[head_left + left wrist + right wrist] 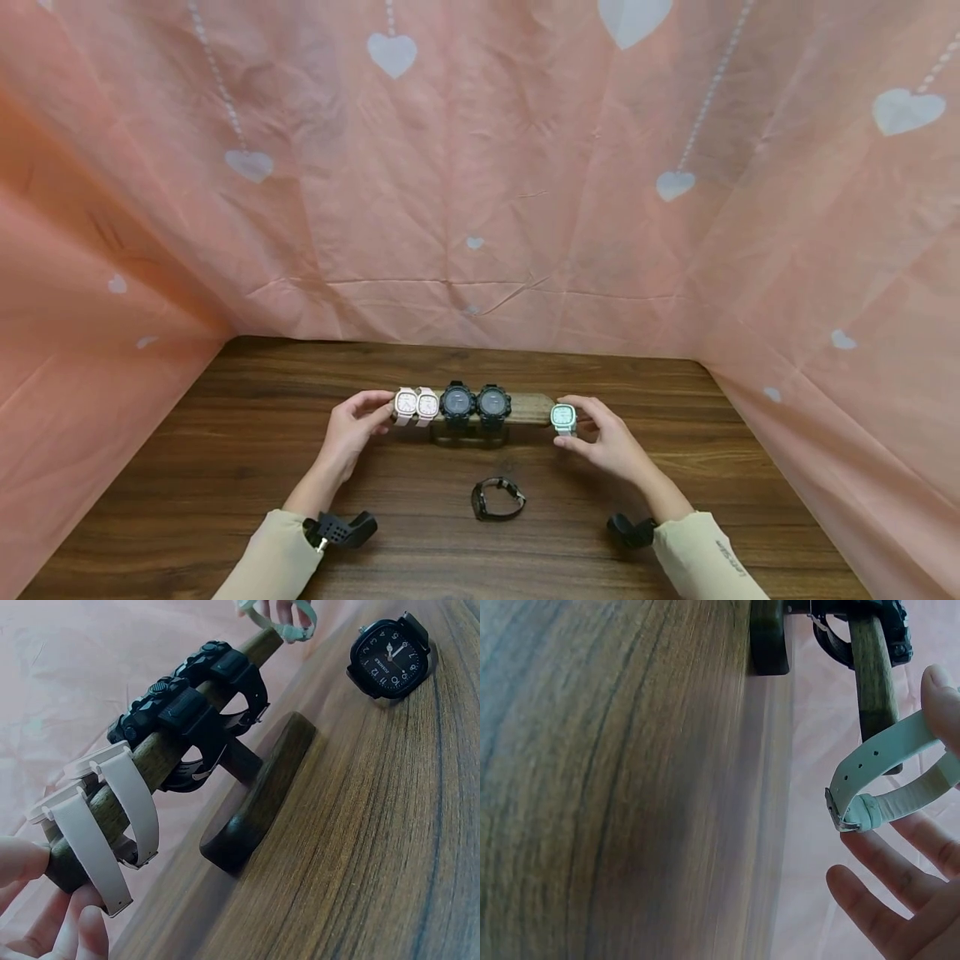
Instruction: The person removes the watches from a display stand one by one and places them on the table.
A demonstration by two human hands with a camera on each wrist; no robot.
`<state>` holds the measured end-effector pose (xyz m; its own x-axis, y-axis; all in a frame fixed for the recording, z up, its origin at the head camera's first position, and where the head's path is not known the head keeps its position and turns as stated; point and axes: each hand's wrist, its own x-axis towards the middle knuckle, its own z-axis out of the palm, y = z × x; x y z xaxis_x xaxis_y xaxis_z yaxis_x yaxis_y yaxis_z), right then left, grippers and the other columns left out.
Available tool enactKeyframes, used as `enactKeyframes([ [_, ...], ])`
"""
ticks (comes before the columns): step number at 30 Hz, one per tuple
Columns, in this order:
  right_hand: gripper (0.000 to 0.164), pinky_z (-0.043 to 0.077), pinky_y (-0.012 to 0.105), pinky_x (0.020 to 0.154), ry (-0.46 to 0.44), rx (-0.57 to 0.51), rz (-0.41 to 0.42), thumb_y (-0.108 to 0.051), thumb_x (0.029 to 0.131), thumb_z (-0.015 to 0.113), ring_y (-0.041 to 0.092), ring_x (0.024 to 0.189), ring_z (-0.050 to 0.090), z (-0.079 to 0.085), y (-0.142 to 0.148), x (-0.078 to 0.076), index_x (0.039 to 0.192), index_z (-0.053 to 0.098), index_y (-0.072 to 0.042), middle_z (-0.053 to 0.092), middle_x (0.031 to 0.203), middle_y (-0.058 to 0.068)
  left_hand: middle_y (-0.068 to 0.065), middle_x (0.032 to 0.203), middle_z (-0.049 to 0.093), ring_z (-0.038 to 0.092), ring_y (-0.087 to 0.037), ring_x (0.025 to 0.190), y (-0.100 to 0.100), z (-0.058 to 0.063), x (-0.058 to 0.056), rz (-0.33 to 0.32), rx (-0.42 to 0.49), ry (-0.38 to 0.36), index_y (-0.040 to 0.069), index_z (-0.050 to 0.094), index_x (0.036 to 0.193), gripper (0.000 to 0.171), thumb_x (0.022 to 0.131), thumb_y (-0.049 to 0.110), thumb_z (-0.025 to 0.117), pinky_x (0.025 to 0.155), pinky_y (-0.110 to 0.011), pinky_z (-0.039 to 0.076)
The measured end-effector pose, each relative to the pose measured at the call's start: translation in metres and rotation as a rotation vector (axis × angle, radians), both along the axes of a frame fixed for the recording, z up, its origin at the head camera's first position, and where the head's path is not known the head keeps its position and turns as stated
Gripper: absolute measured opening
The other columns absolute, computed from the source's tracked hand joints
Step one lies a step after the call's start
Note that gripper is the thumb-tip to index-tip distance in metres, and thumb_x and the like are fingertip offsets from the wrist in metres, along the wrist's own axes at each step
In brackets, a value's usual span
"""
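A wooden T-shaped watch stand [528, 408] carries two pale pink watches [406, 403] at its left end and two chunky black watches [457, 402] near its middle. My left hand [354, 429] grips the bar's left end, thumb and fingers around the wood beside the pink straps [94, 847]. At the other end, my right hand [606, 437] holds a mint green watch [563, 417] between thumb and fingers. Its buckled strap [877, 761] forms a loop right at the bar's tip [876, 705] in the right wrist view.
A black watch [498, 499] with a squarish dial lies on the wooden table [420, 550], in front of the stand's base [262, 795]. Pink cloth with white hearts [472, 167] hangs behind the table and along both sides.
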<state>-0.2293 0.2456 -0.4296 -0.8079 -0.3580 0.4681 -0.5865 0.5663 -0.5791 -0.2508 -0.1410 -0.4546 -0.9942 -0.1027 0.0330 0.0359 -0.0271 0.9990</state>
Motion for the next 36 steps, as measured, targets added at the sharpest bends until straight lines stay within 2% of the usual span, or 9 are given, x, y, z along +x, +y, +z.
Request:
enactKeyframes([
  [8,0.056,0.051,0.047,0.075,0.038,0.005,0.013,-0.017,0.072,0.081,0.018,0.094,0.057,-0.003,0.000,0.004,0.120,0.056,-0.005,0.059,0.108,0.001,-0.008,0.099,0.064,0.061,-0.017,0.077,0.000,0.002,-0.001,0.004,-0.003,0.004,-0.002,0.065,0.107,0.028,0.082,0.010,0.071,0.073,-0.040,0.054],
  [12,0.054,0.052,0.045,0.074,0.042,0.012,0.015,-0.019,0.072,0.081,0.014,0.092,0.057,-0.005,-0.001,0.009,0.120,0.057,-0.008,0.058,0.106,-0.003,-0.009,0.100,0.064,0.061,-0.017,0.077,0.000,0.001,0.003,0.007,-0.003,-0.005,-0.002,0.064,0.108,0.029,0.082,0.010,0.071,0.071,-0.036,0.054],
  [18,0.055,0.052,0.042,0.074,0.035,0.015,0.039,-0.020,0.072,0.080,0.017,0.090,0.058,-0.010,-0.003,0.017,0.121,0.057,-0.010,0.059,0.106,-0.001,-0.010,0.101,0.064,0.061,-0.016,0.077,0.000,-0.003,0.008,0.011,0.001,-0.021,-0.003,0.064,0.108,0.029,0.083,0.008,0.070,0.069,-0.033,0.054],
  [25,0.057,0.051,0.040,0.075,0.063,0.042,0.028,-0.020,0.071,0.081,0.012,0.090,0.055,-0.010,-0.002,0.019,0.122,0.057,-0.011,0.057,0.104,-0.005,-0.010,0.099,0.065,0.062,-0.019,0.077,0.001,-0.003,0.004,-0.001,0.003,0.000,-0.003,0.064,0.108,0.029,0.083,0.009,0.070,0.069,-0.033,0.054],
  [36,0.059,0.050,0.043,0.079,0.068,0.075,0.047,-0.025,0.070,0.081,0.008,0.095,0.053,-0.009,-0.003,0.025,0.121,0.058,-0.008,0.056,0.106,-0.008,-0.011,0.102,0.064,0.062,-0.019,0.077,0.000,0.000,0.003,-0.007,0.007,0.005,-0.002,0.064,0.110,0.030,0.083,0.010,0.070,0.072,-0.037,0.054],
])
